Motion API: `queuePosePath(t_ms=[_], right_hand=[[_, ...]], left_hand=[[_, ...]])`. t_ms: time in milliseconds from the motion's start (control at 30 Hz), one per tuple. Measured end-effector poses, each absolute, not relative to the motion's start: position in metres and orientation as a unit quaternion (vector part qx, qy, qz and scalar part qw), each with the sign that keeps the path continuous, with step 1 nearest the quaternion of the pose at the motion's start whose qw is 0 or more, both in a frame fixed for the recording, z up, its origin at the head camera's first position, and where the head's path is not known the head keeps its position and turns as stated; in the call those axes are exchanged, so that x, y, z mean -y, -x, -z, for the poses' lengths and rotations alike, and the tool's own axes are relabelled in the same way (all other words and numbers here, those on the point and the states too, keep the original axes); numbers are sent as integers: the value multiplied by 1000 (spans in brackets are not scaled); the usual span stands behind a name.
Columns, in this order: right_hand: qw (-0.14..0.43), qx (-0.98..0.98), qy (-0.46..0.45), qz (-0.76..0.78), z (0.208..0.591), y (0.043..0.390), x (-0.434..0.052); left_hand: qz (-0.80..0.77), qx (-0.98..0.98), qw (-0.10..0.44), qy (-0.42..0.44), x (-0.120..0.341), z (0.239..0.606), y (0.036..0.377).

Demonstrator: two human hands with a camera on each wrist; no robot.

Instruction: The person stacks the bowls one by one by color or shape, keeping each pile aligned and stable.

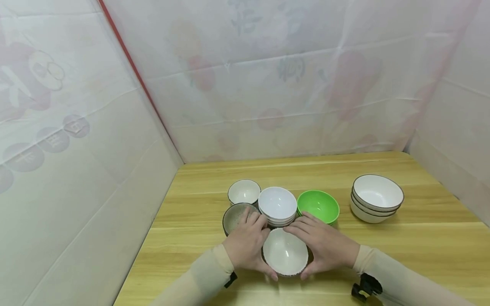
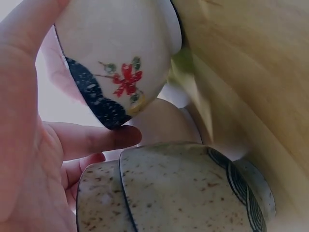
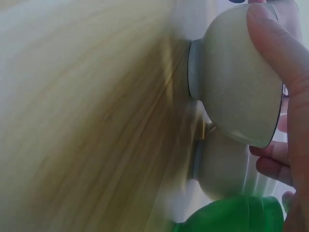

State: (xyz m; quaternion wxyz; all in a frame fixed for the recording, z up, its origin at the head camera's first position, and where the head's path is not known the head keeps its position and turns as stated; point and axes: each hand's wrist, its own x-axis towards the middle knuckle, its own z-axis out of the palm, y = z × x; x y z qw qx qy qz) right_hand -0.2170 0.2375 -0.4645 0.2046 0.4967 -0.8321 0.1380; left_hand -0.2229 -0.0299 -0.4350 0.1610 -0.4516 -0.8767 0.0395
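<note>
Both sleeved forearms reach forward and converge, the left hand (image 1: 246, 246) and the right hand (image 1: 325, 246) facing each other palm inward with fingers gently curved, thumbs nearest the body, seemingly gripping from opposite sides.

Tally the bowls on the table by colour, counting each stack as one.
White bowl or white stack: 4
Green bowl: 1
Speckled grey bowl: 1
Total: 6
</note>
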Motion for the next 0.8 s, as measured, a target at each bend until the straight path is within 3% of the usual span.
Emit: queuePosePath(t_ms=[500,800], right_hand=[[208,847,-474,-123,469,220,-232],[220,847,-467,-125,471,220,-227]], left_hand=[[-4,860,175,479,41,423,220],[59,848,230,474,62,411,228]])
